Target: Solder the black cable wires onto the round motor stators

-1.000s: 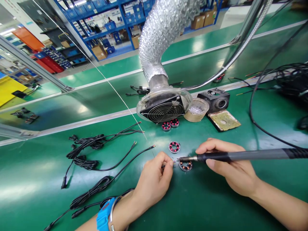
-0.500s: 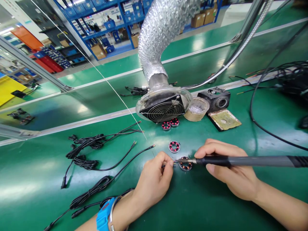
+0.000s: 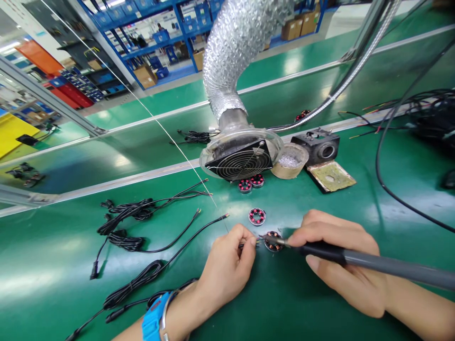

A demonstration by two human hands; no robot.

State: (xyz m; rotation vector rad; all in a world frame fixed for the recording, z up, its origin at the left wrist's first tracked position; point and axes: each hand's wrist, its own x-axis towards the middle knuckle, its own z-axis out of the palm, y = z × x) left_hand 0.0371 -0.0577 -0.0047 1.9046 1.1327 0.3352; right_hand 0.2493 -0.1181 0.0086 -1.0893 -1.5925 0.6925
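head view | above green bench (image 3: 284, 296) | faces forward and down | close range

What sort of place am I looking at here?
Most likely an electronics assembly workshop: the right hand holds a soldering iron over a green bench, a silver hose with a fan hangs above, and blue shelves stand behind.

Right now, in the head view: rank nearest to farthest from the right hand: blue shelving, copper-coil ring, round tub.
From the right hand:
1. Copper-coil ring: just left of the fingertips.
2. Round tub: farther back on the bench, beside the fan.
3. Blue shelving: in the background, well beyond the bench.
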